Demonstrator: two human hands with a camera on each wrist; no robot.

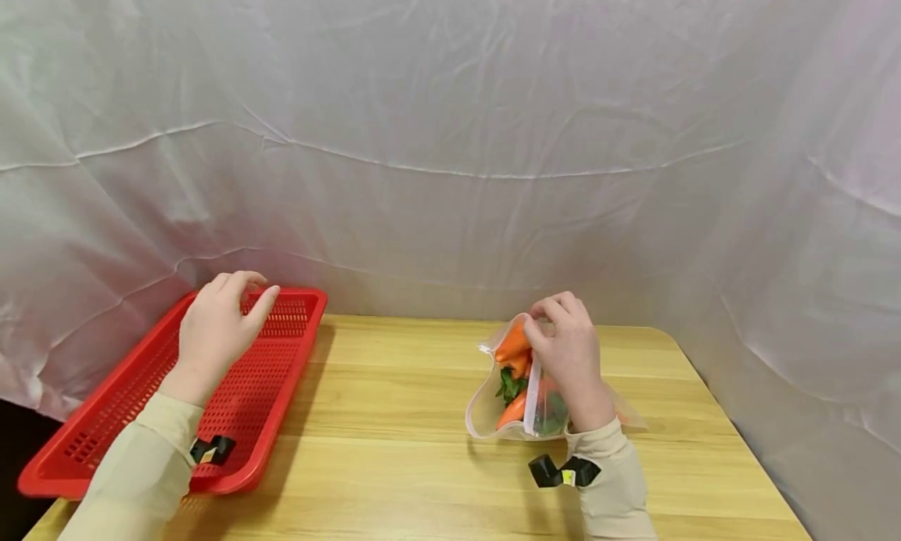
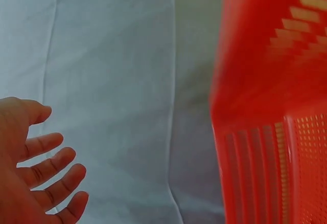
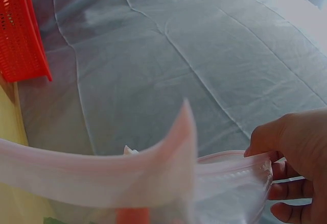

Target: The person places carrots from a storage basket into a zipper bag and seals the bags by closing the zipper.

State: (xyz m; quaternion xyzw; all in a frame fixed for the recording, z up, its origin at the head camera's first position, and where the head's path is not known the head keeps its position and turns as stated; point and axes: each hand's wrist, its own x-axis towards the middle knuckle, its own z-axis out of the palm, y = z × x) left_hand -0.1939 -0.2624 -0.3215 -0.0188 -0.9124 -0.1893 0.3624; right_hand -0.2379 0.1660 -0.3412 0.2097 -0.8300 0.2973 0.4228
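a clear zip-top plastic bag [image 1: 493, 400] with a pink-tinted seal strip lies on the right half of a wooden table, its mouth standing open and facing the left and the far side. inside it are orange carrots [image 1: 512, 344] with dark green leafy tops, one near the mouth and another lower in the bag. the right hand [image 1: 572, 353] pinches the bag's upper rim, fingers curled over the seal edge. in the right wrist view the rim [image 3: 153, 175] bows upward in a loose arc. on the left side of the table sits a long red perforated plastic tray [image 1: 281, 369], and the left hand [image 1: 214, 330] hovers over its far end, fingers relaxed and holding nothing.
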